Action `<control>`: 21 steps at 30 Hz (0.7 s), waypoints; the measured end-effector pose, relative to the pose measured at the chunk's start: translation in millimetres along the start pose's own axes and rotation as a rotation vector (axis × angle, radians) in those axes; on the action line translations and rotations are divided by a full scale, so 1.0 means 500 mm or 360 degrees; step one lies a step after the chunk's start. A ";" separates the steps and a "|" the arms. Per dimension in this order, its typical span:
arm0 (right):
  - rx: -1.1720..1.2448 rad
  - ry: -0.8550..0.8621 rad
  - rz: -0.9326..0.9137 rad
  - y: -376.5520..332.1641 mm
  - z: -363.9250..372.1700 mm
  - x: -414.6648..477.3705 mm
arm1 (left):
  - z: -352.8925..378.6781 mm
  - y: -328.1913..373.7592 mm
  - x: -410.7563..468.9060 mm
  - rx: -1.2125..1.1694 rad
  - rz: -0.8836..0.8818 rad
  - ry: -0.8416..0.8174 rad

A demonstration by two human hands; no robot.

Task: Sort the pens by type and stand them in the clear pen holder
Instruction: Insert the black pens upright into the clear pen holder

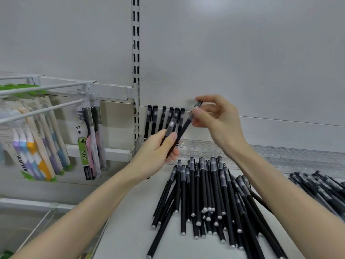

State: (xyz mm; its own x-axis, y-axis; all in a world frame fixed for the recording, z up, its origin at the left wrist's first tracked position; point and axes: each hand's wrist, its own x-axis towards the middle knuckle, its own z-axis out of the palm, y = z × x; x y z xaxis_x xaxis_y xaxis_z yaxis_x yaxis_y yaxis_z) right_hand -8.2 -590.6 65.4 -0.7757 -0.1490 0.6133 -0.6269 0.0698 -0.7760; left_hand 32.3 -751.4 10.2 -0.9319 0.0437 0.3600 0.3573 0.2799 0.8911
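Note:
My left hand (160, 150) grips a small bundle of black pens (170, 128) above the white shelf. My right hand (216, 116) pinches the capped top of one black pen (184, 126), which slants down toward the left hand's bundle. Behind the hands, several black pens (155, 118) stand upright in the clear pen holder (197, 148) at the shelf's back left. A big heap of black pens (207, 195) lies on the shelf below my hands. A second heap of pens (321, 186) lies at the right edge.
The white shelf (130, 230) ends at a front-left edge. Packs of toothbrushes (89, 143) hang from white hooks (43, 109) on the left. A slotted upright rail (136, 71) runs up the grey back wall. More clear holder sections (298, 156) stretch along the back right.

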 end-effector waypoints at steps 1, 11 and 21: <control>0.0005 0.0078 -0.0019 -0.005 -0.008 0.005 | -0.006 -0.009 0.001 0.0134 0.0043 0.0087; -0.0434 0.0320 -0.0321 0.030 -0.010 0.036 | -0.012 -0.051 -0.005 0.0524 0.0267 0.0203; -0.0740 0.0073 -0.0321 0.074 0.014 0.042 | -0.005 -0.055 -0.001 0.0622 0.0288 0.0240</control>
State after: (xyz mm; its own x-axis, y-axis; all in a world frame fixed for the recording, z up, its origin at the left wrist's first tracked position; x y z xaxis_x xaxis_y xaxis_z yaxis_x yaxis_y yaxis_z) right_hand -47.1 -598.2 48.6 -0.6317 -0.1623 0.7580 -0.7226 0.4774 -0.4999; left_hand 23.1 -761.6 -13.6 -0.8270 -0.0070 0.5621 0.4363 0.6226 0.6496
